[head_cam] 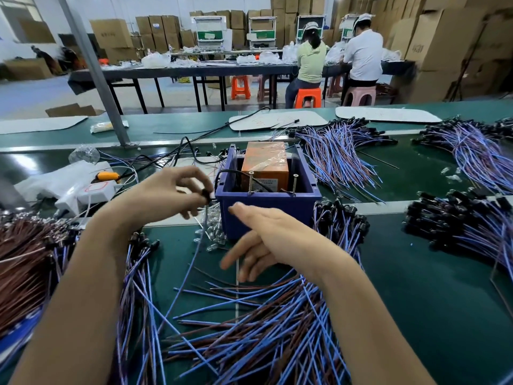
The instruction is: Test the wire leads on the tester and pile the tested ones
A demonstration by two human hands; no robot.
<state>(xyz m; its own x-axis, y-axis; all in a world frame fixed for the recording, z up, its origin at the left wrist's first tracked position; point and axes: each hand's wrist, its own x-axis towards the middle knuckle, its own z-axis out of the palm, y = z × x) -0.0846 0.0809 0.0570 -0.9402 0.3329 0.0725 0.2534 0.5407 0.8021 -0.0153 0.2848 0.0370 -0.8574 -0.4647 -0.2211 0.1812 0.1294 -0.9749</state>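
Blue and thin, one wire lead (206,194) hangs down from the left hand (177,190), which pinches it by its black cap between thumb and fingers, just beside the left wall of the blue box (266,202). The right hand (266,240) is spread, with straight fingers that are a little blurred. It holds nothing that I can see and hovers above the loose leads (263,329) in front of the box.

Inside the box are an orange block (265,162) and two screws (251,181) standing up, which I take to be the contacts of the tester. I judge the step to be the testing of this one lead, as its free ends are not yet on the screws. The next move asks the free hand to catch the hanging ends and bring them there.

More bundles (458,226) lie to the right and a brownish heap (22,259) to the left. Which one is the tested pile I cannot tell.
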